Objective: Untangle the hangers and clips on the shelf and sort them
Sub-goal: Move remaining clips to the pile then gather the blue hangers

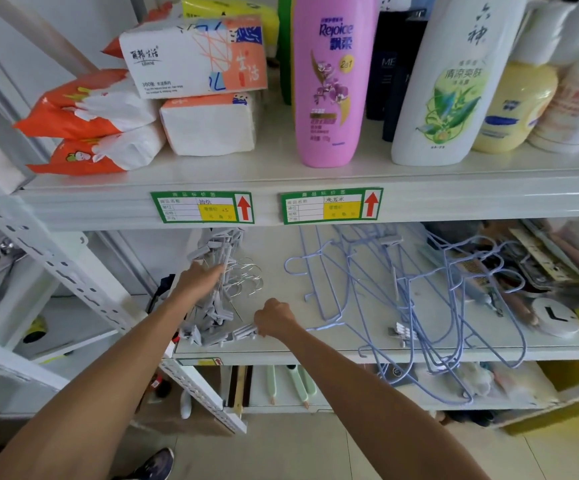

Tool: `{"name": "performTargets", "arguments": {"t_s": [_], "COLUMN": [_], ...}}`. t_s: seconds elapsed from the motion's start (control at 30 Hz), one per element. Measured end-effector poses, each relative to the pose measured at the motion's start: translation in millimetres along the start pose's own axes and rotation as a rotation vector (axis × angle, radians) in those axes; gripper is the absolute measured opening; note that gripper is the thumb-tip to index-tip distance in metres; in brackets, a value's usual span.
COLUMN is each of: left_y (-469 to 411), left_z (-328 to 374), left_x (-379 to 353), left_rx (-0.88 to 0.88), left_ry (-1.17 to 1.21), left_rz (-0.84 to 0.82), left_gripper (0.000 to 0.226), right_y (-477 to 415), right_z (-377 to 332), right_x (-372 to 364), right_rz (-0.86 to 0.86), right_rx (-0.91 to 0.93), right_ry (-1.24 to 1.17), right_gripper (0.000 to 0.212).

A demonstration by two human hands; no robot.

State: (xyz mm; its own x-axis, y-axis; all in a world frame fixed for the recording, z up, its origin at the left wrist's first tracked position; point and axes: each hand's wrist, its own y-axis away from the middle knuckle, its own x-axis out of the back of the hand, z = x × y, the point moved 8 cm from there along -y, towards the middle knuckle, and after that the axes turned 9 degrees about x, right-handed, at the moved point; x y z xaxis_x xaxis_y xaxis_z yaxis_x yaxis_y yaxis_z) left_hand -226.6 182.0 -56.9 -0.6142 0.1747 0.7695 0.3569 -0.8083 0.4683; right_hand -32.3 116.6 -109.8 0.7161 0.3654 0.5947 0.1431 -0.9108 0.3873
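A bundle of grey clip hangers (219, 299) with silver hooks lies at the left of the white middle shelf (281, 353). My left hand (200, 279) grips the bundle around its middle. My right hand (274, 318) is curled and pinches a grey clip (244, 331) at the bundle's near end. To the right, several light blue wire hangers (416, 299) lie tangled, some hanging over the shelf's front edge. A loose grey clip (400, 331) sits among them.
Tissue packs (191, 60) and a pink shampoo bottle (331, 81) stand with other bottles on the upper shelf. Combs and small goods (537, 271) crowd the middle shelf's right end. A perforated white upright (83, 289) slants at left. Bare shelf lies between the two hanger groups.
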Motion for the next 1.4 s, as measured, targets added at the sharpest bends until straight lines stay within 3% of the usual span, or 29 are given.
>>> {"name": "performTargets", "arguments": {"t_s": [0.2,0.3,0.4,0.47,0.77,0.83,0.93,1.07,1.2,1.33,1.4], "left_y": [17,16,18,23,31,30,34,59,91,105,107], "left_z": [-3,-8,-8,-5,1,0,6,51,108,127,127], "left_x": [-8,-8,-9,-9,-4,0,19,38,-4,-81,-124], "left_rx": [-0.020,-0.014,-0.027,-0.052,-0.110,-0.098,-0.099,-0.276,-0.441,-0.420,-0.343], "left_ry": [0.012,0.038,0.038,0.025,0.063,0.059,0.065,0.071,0.194,0.093,0.003], "left_rz": [-0.012,0.003,0.018,0.034,0.071,0.089,0.219,0.529,0.389,0.168,0.058], "left_gripper": [0.085,0.081,0.062,0.044,0.043,0.042,0.041,0.035,0.017,0.012,0.025], "right_y": [18,27,28,25,30,33,34,39,44,63,78], "right_z": [-24,-25,-29,-31,-20,-19,-19,-26,4,68,109], "right_x": [-18,-27,-30,-30,-21,-18,-11,21,69,143,181], "right_rz": [-0.121,-0.178,-0.208,-0.172,-0.092,-0.070,-0.022,0.098,0.257,0.463,0.560], "right_rx": [0.103,0.032,0.097,0.175,0.101,0.116,0.135,0.228,0.211,0.118,0.048], "right_ry": [0.008,-0.090,0.081,0.085,0.060,0.031,0.026,0.041,0.004,-0.040,-0.050], "right_gripper": [0.030,0.027,0.030,0.032,0.017,0.025,0.032,0.030,0.027,0.019,0.019]}}
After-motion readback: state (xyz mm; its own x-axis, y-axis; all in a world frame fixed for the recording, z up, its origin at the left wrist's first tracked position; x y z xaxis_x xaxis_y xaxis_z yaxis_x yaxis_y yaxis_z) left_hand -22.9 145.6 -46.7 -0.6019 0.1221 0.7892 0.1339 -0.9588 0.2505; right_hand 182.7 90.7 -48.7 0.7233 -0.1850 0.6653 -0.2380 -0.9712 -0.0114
